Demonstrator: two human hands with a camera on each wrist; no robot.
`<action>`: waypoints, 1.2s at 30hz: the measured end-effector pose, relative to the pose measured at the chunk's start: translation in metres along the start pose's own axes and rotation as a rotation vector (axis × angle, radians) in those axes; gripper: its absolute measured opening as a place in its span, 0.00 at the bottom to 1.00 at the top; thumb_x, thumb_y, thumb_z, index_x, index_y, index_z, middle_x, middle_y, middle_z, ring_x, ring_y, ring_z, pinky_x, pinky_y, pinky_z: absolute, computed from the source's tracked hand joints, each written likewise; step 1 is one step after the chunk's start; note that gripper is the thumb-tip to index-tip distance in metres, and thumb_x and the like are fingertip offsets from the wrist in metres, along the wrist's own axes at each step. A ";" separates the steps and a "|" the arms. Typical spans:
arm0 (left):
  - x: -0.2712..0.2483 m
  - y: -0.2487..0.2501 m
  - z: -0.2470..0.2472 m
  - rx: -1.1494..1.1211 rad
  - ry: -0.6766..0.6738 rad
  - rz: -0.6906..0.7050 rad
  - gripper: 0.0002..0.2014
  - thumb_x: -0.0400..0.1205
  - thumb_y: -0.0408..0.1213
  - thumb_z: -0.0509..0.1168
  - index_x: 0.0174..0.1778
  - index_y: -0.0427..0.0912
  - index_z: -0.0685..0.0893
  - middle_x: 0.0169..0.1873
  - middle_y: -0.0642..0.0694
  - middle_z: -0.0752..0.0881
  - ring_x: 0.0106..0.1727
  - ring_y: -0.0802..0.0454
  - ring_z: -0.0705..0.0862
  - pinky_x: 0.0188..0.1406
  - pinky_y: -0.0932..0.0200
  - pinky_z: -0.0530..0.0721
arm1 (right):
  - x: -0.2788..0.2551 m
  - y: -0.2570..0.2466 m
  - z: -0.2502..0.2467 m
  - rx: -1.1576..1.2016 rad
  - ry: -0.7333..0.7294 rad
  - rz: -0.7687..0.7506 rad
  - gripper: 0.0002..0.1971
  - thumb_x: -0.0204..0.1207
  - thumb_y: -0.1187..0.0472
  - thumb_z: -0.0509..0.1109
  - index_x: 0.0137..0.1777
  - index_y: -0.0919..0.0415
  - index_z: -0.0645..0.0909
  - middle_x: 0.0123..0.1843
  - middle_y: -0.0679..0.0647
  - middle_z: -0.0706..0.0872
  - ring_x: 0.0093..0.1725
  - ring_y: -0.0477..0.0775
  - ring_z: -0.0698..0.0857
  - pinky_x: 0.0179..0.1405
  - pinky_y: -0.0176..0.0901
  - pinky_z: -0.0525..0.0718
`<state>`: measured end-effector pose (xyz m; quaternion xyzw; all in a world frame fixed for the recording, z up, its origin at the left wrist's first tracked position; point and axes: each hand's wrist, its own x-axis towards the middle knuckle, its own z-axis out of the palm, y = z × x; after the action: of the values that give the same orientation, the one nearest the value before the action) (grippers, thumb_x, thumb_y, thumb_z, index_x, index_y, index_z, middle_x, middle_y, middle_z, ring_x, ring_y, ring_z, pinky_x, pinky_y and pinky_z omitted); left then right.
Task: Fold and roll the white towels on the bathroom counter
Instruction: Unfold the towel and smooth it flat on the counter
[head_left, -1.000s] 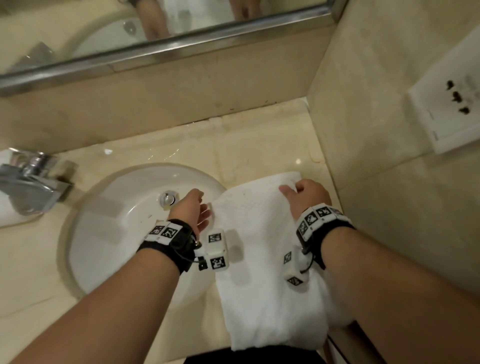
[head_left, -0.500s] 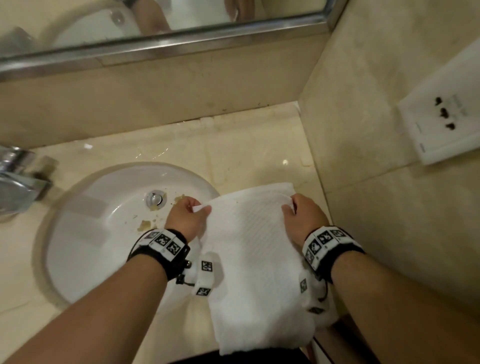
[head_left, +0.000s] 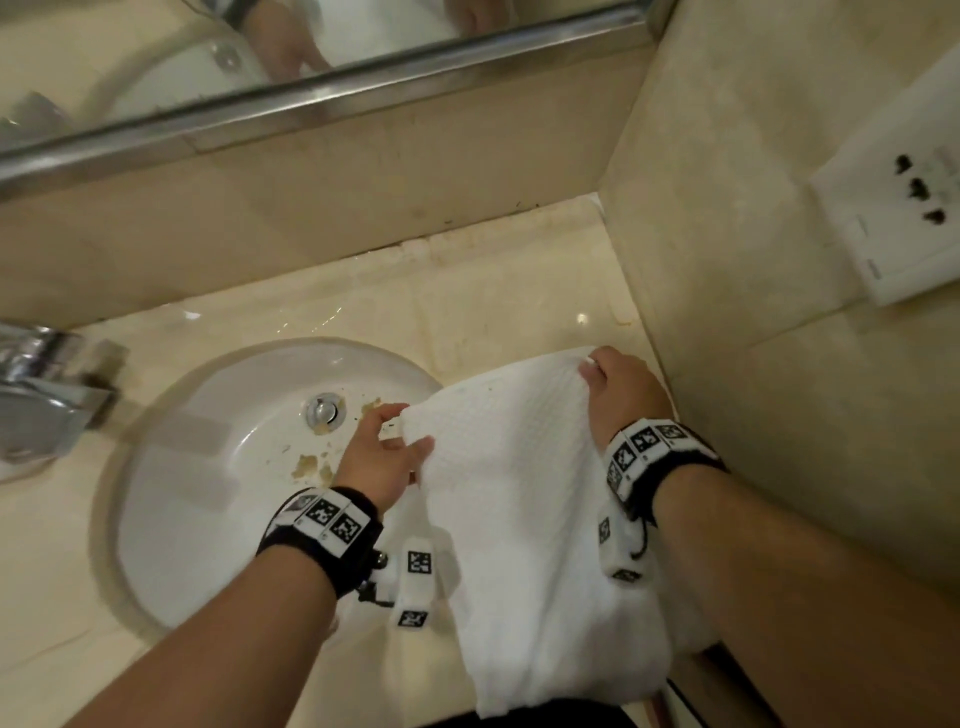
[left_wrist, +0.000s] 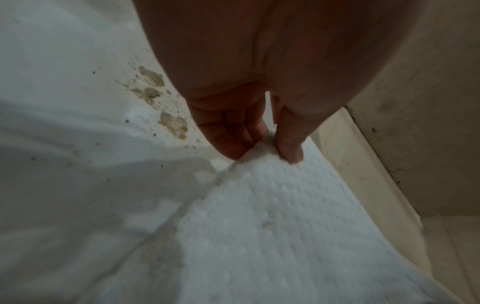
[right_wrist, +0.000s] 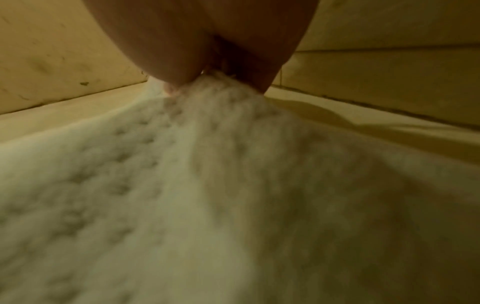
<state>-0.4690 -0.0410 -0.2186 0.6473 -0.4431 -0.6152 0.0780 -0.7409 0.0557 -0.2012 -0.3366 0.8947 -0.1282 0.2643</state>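
A white waffle-textured towel (head_left: 524, 519) lies on the right part of the beige counter (head_left: 467, 306), and its near end hangs over the front edge. My left hand (head_left: 387, 452) pinches the towel's far left corner (left_wrist: 259, 156) between thumb and fingers, over the sink's right rim. My right hand (head_left: 618, 395) pinches the far right corner (right_wrist: 207, 82) close to the side wall. The far edge of the towel is lifted slightly between both hands.
A white oval sink (head_left: 218, 467) with brownish debris near its drain (head_left: 324, 410) fills the counter's left part. A chrome faucet (head_left: 41, 389) stands at the far left. A mirror (head_left: 260, 47) hangs behind. The tiled side wall carries a socket plate (head_left: 904, 202).
Both hands have taken the towel's far corners in a pinch and raised that edge; a second ago they lay on the flat towel. The right hand moved forward toward the wall.
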 end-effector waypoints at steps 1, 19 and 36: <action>0.001 -0.002 -0.001 0.002 0.032 -0.008 0.21 0.80 0.37 0.78 0.66 0.53 0.80 0.48 0.40 0.93 0.48 0.42 0.93 0.54 0.39 0.92 | 0.000 0.000 0.000 0.010 0.005 0.000 0.13 0.88 0.48 0.57 0.57 0.54 0.79 0.55 0.58 0.83 0.50 0.61 0.82 0.51 0.50 0.81; -0.023 0.005 -0.001 0.027 0.145 0.141 0.11 0.85 0.46 0.71 0.39 0.49 0.81 0.28 0.49 0.82 0.28 0.54 0.79 0.36 0.56 0.78 | -0.003 -0.010 -0.008 0.167 -0.024 -0.013 0.14 0.88 0.48 0.58 0.46 0.56 0.71 0.40 0.57 0.82 0.38 0.59 0.81 0.36 0.49 0.78; -0.023 0.002 -0.005 0.075 -0.138 -0.242 0.20 0.80 0.52 0.76 0.56 0.39 0.87 0.50 0.43 0.94 0.51 0.45 0.92 0.47 0.52 0.90 | 0.019 -0.026 -0.006 0.148 -0.008 0.062 0.15 0.87 0.45 0.60 0.54 0.57 0.75 0.49 0.56 0.84 0.46 0.61 0.82 0.44 0.44 0.74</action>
<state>-0.4625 -0.0294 -0.1993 0.6546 -0.3886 -0.6464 -0.0516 -0.7427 0.0247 -0.1926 -0.2889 0.8916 -0.1846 0.2958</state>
